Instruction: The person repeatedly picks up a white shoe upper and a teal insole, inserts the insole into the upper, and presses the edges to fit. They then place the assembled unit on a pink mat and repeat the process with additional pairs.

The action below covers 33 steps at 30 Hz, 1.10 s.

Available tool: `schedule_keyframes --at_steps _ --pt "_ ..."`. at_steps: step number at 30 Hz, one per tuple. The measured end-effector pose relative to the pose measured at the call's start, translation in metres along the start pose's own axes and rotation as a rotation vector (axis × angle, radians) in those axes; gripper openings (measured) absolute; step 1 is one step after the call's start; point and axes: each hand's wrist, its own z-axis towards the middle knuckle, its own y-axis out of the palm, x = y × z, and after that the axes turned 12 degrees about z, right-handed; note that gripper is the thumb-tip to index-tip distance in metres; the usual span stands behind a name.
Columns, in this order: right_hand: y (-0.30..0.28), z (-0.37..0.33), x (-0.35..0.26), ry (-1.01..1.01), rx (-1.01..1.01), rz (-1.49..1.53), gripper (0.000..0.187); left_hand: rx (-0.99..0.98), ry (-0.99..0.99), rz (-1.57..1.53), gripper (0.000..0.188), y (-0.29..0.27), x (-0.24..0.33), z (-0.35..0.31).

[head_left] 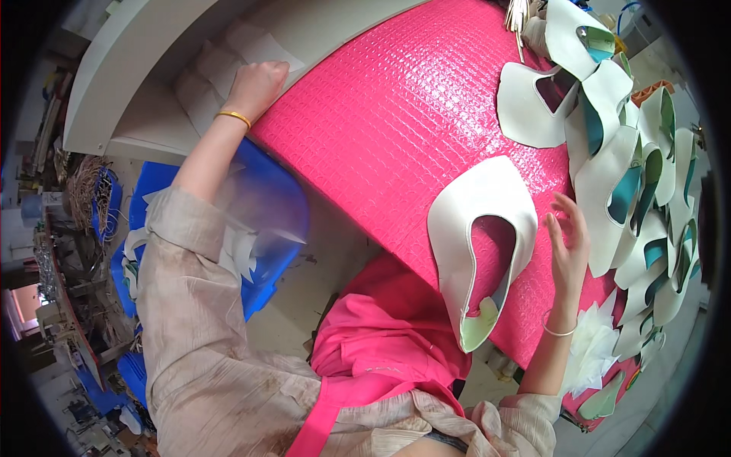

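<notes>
My left hand point(259, 85) is closed in a fist at the far left, by the shelf next to the table. Whether it holds anything is hidden from view. White pieces point(255, 47) lie on the shelf just behind it. My right hand point(569, 244) has its fingers apart and slightly curled, with nothing in them. Just left of it, a white shoe upper point(480, 194) with a pale green lining at its heel lies on the pink table cover point(365, 99), its narrow end over the near edge.
More white shoe uppers point(605, 183) with green and teal linings overlap along the right side. White thin pieces point(592, 343) fan out near my right forearm. At lower left stands a blue bin point(263, 293) holding white scraps, with a blurred translucent shape point(278, 202) above it.
</notes>
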Motion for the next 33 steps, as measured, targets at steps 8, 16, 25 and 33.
schedule_keyframes --at_steps 8,16,25,33 --pt "0.01 0.007 -0.034 0.024 -0.158 0.167 0.012 0.318 -0.473 -0.414 0.011 -0.003 -0.009 0.012" --pt "0.081 0.084 -0.075 0.145 -0.629 0.746 0.031 0.531 -0.301 -0.234 0.008 -0.077 -0.001 0.042" --pt "0.136 0.137 -0.101 -0.276 -0.571 0.843 0.06 -0.101 -0.17 -1.154 0.02 -0.247 0.052 0.071" --pt "-0.022 0.0 -0.064 -0.031 -0.201 1.559 0.031 0.303 0.218 -0.872 0.027 -0.251 0.166 0.016"
